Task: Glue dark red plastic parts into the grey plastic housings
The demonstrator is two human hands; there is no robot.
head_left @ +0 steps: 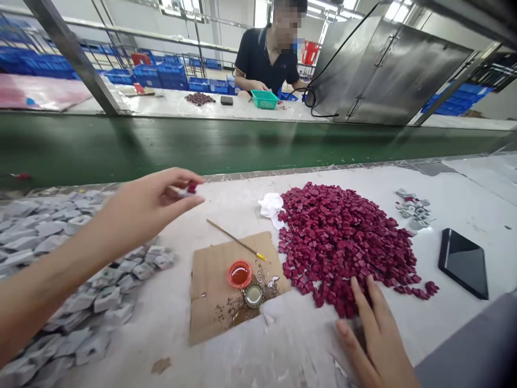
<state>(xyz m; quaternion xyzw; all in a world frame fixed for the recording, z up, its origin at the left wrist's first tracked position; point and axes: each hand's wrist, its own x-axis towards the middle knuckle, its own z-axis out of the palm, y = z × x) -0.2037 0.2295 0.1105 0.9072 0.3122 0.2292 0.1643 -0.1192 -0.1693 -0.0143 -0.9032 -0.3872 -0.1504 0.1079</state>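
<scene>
The left hand pinches 1 red piece above the desk. The right hand lies open, fingers touching the red pile's near edge.

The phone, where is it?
In the head view the phone lies flat at the table's right side, just right of the red pile, below a few grey parts.

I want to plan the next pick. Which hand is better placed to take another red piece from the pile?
Probably the right hand: its fingers rest at the near edge of the red pile. The left hand is raised away from it and already pinches a red piece.
</scene>
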